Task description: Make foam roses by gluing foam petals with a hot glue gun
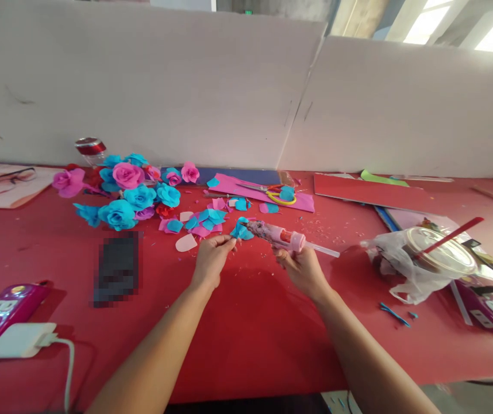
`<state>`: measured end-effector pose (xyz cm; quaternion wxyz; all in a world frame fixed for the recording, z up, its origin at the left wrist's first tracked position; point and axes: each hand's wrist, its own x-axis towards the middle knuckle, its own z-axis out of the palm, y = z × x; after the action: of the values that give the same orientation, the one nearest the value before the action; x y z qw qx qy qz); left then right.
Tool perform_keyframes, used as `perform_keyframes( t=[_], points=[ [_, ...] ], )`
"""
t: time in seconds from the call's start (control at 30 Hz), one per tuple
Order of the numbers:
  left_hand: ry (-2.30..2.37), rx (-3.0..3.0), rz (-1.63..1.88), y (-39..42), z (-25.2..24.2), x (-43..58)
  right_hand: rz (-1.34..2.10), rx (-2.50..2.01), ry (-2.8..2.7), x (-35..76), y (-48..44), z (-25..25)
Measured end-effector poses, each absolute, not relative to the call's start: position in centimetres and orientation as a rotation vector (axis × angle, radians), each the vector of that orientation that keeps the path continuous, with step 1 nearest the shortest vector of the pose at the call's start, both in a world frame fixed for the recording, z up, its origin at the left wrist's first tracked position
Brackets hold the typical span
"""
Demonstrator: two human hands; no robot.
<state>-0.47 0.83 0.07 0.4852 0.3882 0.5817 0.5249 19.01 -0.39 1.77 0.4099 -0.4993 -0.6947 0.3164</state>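
The red desk fills the lower view, backed by white partition boards; at its far left lies a heap of blue and pink paper roses, with loose blue and pink paper petals scattered just to the right of the heap; on the right side sits a clear plastic bag around a lidded cup with a red straw; behind the hands a pink paper sheet carries yellow-handled scissors; near the left edge a pink power strip lies beside a white charger block.

Over the middle of the desk, the person's right hand has its grip closed around the handle of a pink hot-glue gun, held above the surface with the nozzle pointing left and a clear glue stick jutting from the rear; the left hand pinches a small blue paper piece between thumb and fingertips, grip shut on it, right at the nozzle; whether nozzle and paper touch cannot be told; both sit just in front of the loose petals.
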Motion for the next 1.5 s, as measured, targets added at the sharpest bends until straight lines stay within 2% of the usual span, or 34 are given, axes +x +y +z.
perform_keyframes(
  t=[0.47, 1.23, 1.5],
  points=[
    [1.599, 1.254, 1.32, 0.8, -1.0, -0.8, 0.68, -1.297, -1.847, 18.9, -0.3, 1.8],
    [1.897, 1.842, 1.276, 0.1, 0.3, -0.8, 0.373, -1.271, -1.949, 19.2, -0.6, 1.7],
    [1.815, 1.658, 1.341, 0.1, 0.2, -0.9, 0.436, -1.248, -1.964, 19.2, -0.3, 1.2]
  ],
)
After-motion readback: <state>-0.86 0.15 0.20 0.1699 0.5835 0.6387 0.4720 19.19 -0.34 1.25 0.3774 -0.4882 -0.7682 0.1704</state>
